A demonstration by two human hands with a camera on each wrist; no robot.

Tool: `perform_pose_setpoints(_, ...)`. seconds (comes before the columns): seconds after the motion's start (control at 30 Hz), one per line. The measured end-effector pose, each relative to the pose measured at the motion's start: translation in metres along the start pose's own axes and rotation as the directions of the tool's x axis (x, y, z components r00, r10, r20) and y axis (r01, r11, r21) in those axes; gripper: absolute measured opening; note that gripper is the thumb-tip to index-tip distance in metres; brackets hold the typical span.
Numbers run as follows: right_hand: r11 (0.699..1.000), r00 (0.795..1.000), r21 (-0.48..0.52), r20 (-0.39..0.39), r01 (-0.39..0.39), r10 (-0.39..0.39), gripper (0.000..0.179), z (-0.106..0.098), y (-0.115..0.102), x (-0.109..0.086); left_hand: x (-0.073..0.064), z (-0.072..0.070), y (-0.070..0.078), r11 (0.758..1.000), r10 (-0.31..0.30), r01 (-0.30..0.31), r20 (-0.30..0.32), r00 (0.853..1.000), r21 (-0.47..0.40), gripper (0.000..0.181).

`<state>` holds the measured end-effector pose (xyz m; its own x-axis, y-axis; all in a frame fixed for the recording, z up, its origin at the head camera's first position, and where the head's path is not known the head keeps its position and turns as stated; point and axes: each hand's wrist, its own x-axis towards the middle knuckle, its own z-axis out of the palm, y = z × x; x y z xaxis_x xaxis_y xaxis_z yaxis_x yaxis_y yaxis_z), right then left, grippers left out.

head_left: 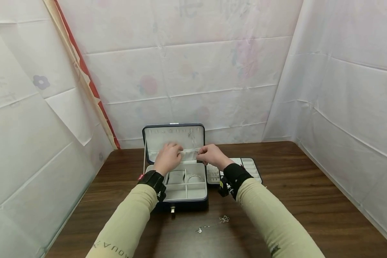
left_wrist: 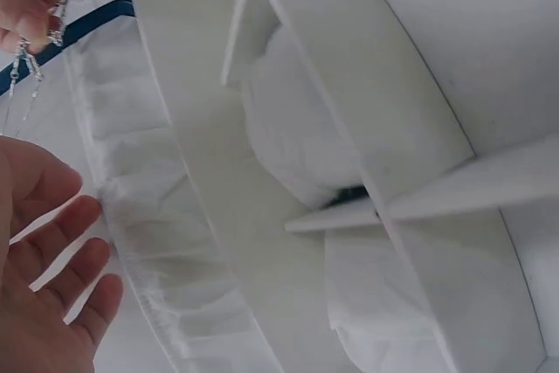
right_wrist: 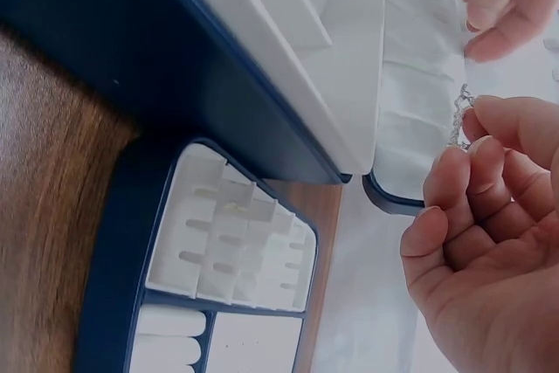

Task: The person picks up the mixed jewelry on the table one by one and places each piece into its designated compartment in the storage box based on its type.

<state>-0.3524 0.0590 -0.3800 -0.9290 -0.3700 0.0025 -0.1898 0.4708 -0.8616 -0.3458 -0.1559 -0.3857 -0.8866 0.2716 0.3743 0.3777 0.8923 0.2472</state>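
A dark blue jewelry box (head_left: 180, 206) stands with its lid (head_left: 162, 134) up, showing a white lining and a gathered pocket (right_wrist: 419, 58). In front of that pocket my left hand (head_left: 169, 157) hovers, its fingers (left_wrist: 65, 259) spread and nothing between them. My right hand (head_left: 213, 156) pinches a fine silver chain (right_wrist: 458, 115) between thumb and fingertips at the lid's right side. In the left wrist view thin strands of the chain (left_wrist: 35, 72) hang below the right fingertips. Small hooks line the top of the lid, with a thin strand near the right end.
A second tray (right_wrist: 253, 233) with small slots and ring rolls (right_wrist: 166, 321) lies right of the box. Pale cushions (left_wrist: 301, 120) and a ring-shaped bracelet (head_left: 195, 176) sit in the compartments. Silver jewelry (head_left: 224, 219) and a small pendant piece (head_left: 199, 230) lie on the wooden table (head_left: 116, 215).
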Motion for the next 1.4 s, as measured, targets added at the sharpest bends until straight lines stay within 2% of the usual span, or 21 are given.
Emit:
perform_pose_setpoints(0.17,1.000,1.000,-0.021,0.002,-0.008,0.008,0.017,-0.006,0.002,0.001,-0.001,0.000,0.001,0.997,0.000,-0.003,0.037,0.999,0.079,0.028)
perform_pose_setpoints(0.37,0.999,1.000,-0.043,-0.012,0.005,-0.006,0.017,-0.011,0.001,0.002,-0.001,-0.001,0.004,0.998,-0.028,0.022,0.113,0.993,0.057,0.039)
perform_pose_setpoints(0.57,1.000,1.000,-0.025,-0.015,0.006,-0.006,0.014,-0.015,-0.002,0.002,-0.001,-0.003,0.008,0.997,-0.035,0.022,0.171,0.985,0.073,0.037)
perform_pose_setpoints(0.83,1.000,1.000,-0.025,-0.021,0.004,-0.005,0.013,-0.018,-0.005,0.004,-0.003,-0.006,0.009,0.995,-0.085,0.068,0.241,0.967,0.077,0.036)
perform_pose_setpoints(1.03,1.000,1.000,0.002,-0.025,-0.006,0.006,0.012,-0.020,-0.009,0.005,-0.004,-0.012,0.013,0.995,-0.066,0.043,0.281,0.958,0.087,0.035)
perform_pose_setpoints(1.17,0.999,0.999,0.031,-0.030,-0.021,0.022,0.013,-0.021,-0.014,0.005,-0.004,-0.017,0.018,0.995,-0.047,0.014,0.323,0.945,0.103,0.035)
perform_pose_setpoints(1.4,0.998,0.999,0.060,-0.027,-0.017,0.018,0.013,-0.022,-0.020,0.005,-0.005,-0.023,0.027,0.996,-0.056,0.022,0.409,0.911,0.089,0.035)
